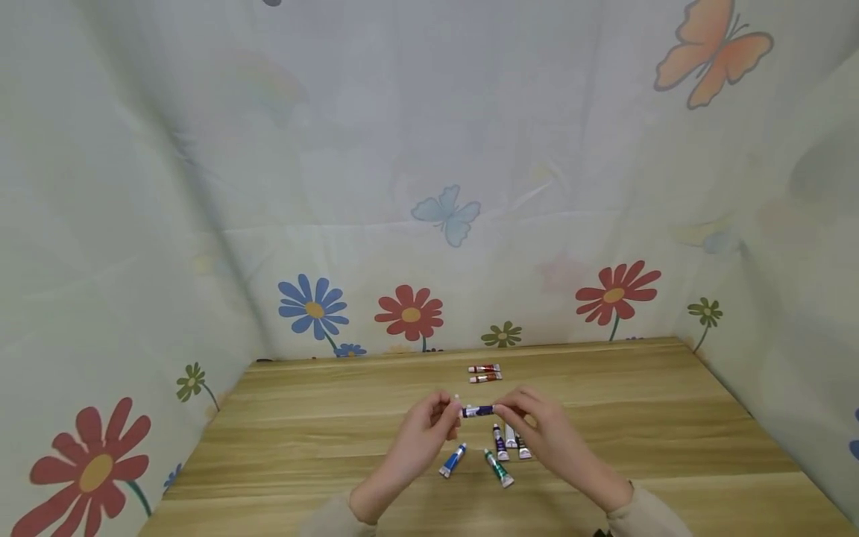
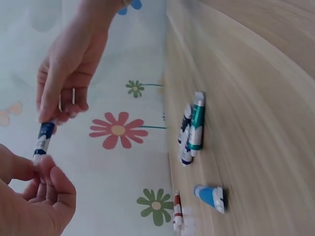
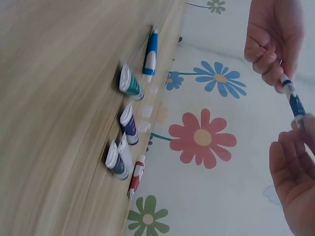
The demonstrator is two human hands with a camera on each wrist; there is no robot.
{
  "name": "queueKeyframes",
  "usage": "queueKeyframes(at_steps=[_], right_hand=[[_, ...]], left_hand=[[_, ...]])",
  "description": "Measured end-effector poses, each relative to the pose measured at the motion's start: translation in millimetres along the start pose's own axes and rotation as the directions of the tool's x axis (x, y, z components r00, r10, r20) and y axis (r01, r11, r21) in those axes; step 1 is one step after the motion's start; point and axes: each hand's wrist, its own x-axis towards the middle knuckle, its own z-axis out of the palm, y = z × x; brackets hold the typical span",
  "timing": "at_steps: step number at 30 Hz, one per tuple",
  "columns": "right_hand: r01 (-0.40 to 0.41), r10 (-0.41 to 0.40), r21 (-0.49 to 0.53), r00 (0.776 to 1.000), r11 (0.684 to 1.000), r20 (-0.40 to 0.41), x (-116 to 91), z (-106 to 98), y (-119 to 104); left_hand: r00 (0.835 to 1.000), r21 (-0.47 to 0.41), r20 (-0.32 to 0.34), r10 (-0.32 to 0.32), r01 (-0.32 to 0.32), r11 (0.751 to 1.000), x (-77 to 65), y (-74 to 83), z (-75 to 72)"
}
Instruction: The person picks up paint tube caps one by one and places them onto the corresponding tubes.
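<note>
Bridging the fingers point(image 2: 61, 187): one dark blue tube point(image 1: 479, 411), raised above the surface point(image 1: 322, 425); left hand point(image 1: 421, 426) pinches its capped end, right hand point(image 1: 542, 420) its flat end. Below the fingers: purple tube point(image 1: 500, 444), white tube point(image 1: 511, 438) and dark tube point(image 1: 523, 449), grouped. On the near side of the fingers: green tube point(image 1: 499, 468), bright blue tube point(image 1: 452, 460), apart. Beyond the fingers: red tube point(image 1: 485, 368) and orange tube point(image 1: 486, 378), side by side. Farthest: flowered cloth point(image 1: 376, 164).

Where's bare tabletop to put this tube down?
In the head view, bare tabletop lies left of the left hand and right of the right hand, out to the patterned curtain. Crowded: just below the hands, where the purple tube, white tube and dark tube bunch near the green tube.
</note>
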Motion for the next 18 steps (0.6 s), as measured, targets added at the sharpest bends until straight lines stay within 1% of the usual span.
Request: queueKeyframes(at_steps=[2,4,6,7,10,13,16,18], right_hand=[[-0.090,0.090,0.014,0.996,0.996,-0.010,2.3,0.7,-0.4],[-0.181,0.182,0.042,0.983,0.983,-0.014,5.3,0.8,-0.6],[-0.270,0.272,0.086,0.962,0.959,-0.015,8.7,0.5,-0.1],[-0.314,0.317,0.113,0.948,0.943,-0.015,10.7,0.1,0.8],[-0.412,0.423,0.182,0.906,0.893,-0.020,17.2,-1.7,4.6],[-0.468,0.485,0.237,0.874,0.851,-0.018,24.2,-3.4,9.8],[-0.506,0.527,0.275,0.850,0.817,-0.003,30.8,-3.3,15.7],[-0.530,0.552,0.289,0.834,0.797,0.005,34.3,-2.6,20.6]], left_hand=[[1.000,-0.023,-0.030,-0.002,0.002,1.000,2.5,2.4,1.3],[0.999,-0.030,-0.052,-0.001,-0.001,1.000,5.1,4.3,1.9],[0.998,-0.032,-0.063,0.001,-0.003,0.999,8.2,5.1,2.2],[0.998,-0.032,-0.065,0.004,-0.006,0.999,10.1,4.8,2.3],[0.998,-0.021,-0.068,0.011,-0.012,1.000,17.6,3.2,3.3],[0.995,-0.002,-0.089,0.047,-0.047,0.999,28.0,0.6,4.2],[0.990,0.029,-0.120,0.074,-0.072,0.997,39.6,-2.3,4.1],[0.988,0.052,-0.134,0.077,-0.071,0.996,47.2,-3.5,3.5]])
